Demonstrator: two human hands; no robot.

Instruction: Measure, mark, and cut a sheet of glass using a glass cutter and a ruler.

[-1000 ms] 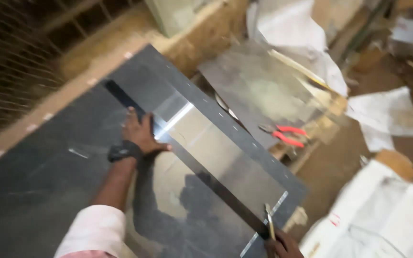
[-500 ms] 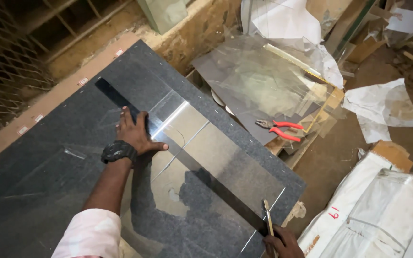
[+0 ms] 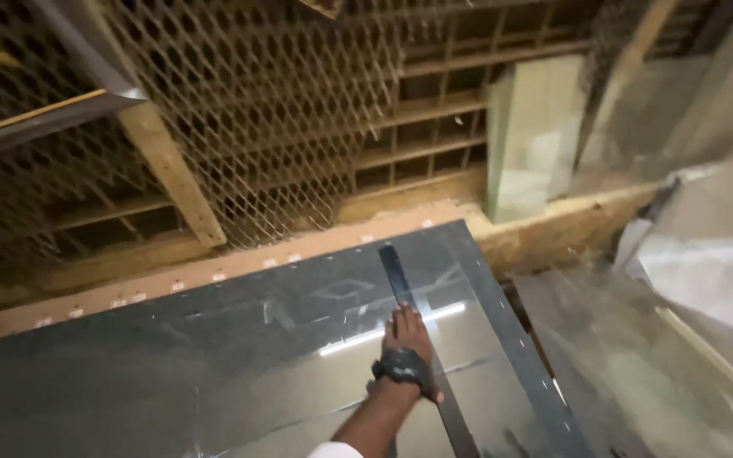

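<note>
- Left hand (image 3: pixel 407 332) laid flat, fingers together, pressed on dark straightedge (image 3: pixel 413 331).
- Straightedge laid across glass sheet (image 3: pixel 239 373) on dark table (image 3: pixel 86 356).
- Right hand out of frame.

glossy glass sheet (image 3: pixel 239 365) on dark matt table (image 3: pixel 519 322); matt black ruler (image 3: pixel 400 284); rough wood shelving (image 3: pixel 434 110); metal mesh (image 3: pixel 248 102).

You are standing in a glazier's workshop: a large glass sheet (image 3: pixel 239 365) lies on the dark cutting table (image 3: pixel 519 314), more panes (image 3: pixel 532 136) lean against wooden pigeonhole racks (image 3: pixel 434 110) (behind expanded-metal mesh (image 3: pixel 282 102)).
</note>
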